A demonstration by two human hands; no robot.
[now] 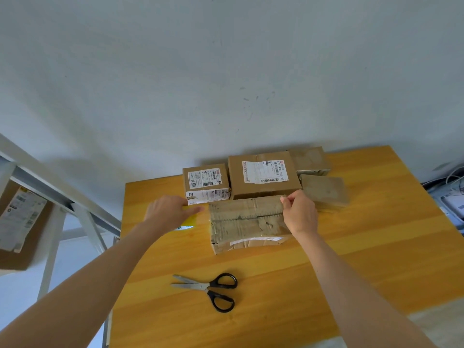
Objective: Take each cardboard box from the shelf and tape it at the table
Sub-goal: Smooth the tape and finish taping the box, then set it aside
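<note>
Scissors [210, 290] lie at 6 o'clock of the box [248, 222], whose far right corner the right hand [300, 212] pinches, while the left hand [168, 210] grips a tape roll [190, 217] at 9 o'clock on the desk [351, 259].

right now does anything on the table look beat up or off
Yes. The box between the left hand and right hand is worn: its top is layered with old tape and its front edge is torn. The scissors lie open on the table.

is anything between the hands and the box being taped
Nothing visible. The right hand already pinches the far right corner of the front box; the left hand holds the yellow tape roll just off its left side.
</note>
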